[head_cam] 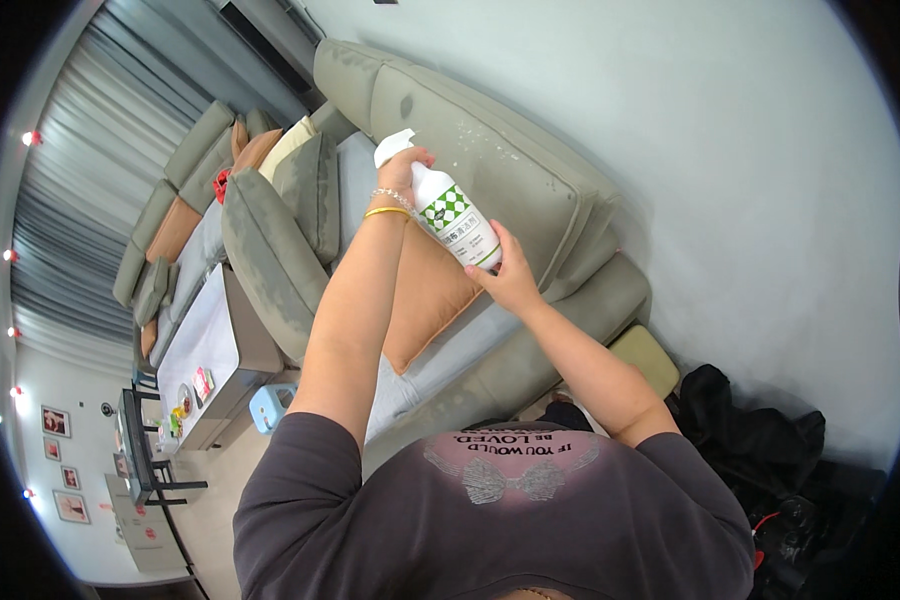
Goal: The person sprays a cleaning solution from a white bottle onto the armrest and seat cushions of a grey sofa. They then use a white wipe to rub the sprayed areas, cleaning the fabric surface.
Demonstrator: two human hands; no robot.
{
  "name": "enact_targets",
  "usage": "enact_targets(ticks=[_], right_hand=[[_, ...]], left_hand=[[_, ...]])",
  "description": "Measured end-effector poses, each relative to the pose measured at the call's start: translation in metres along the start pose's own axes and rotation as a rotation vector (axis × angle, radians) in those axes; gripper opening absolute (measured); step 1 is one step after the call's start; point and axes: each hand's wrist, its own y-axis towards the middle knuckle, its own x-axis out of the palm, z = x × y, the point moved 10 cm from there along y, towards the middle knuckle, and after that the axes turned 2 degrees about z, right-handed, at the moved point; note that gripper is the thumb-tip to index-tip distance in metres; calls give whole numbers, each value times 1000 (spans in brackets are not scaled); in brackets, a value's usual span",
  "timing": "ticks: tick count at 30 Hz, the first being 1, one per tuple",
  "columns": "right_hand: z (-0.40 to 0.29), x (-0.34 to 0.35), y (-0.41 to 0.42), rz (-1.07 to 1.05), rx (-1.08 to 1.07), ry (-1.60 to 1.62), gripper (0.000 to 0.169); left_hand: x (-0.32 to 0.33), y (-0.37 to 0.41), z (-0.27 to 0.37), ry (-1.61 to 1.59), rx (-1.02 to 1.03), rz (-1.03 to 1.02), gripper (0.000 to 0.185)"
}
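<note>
A white spray bottle (pixel 457 217) with a green diamond pattern and writing is tilted between both hands. My left hand (pixel 403 171), with a bead bracelet and a gold bangle at its wrist, is closed round the neck just under the white trigger head. At the bottle's base, my right hand (pixel 510 271) holds it with thumb and fingers. Beyond the bottle is the backrest of a grey-green sofa (pixel 487 157), which bears white foamy specks and a dark spot. An orange cushion (pixel 427 300) lies on the seat below the bottle.
Damp-looking darker patches mark the sofa arm (pixel 270 255) on the left. Farther left stand a coffee table (pixel 210 322) with small items on it, a blue plastic stool (pixel 270 407) and another sofa section with cushions. Black fabric (pixel 750 420) lies at the lower right by the wall.
</note>
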Motion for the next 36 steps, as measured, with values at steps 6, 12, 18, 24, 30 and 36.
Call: enact_targets(ticks=[6,12,18,24,30,36], right_hand=[[-10,-9,-18,-27,-46,-133,81],[20,-24,-72,-61,79,-75,86],[30,-33,-95,-37,131,-17,90],[35,-38,-109,-30,152,-63,91],[55,-38,-125,-30,187,85,90],[61,-39,-131,-22,265,133,87]], left_hand=[[20,-29,-16,24,-88,-104,17],[41,-86,-57,245,-90,-171,12],[68,-110,-72,323,-1,-316,11],[92,-138,-85,385,10,-453,14],[112,-165,-95,415,-11,-519,19],[88,-151,-123,483,-122,-425,19]])
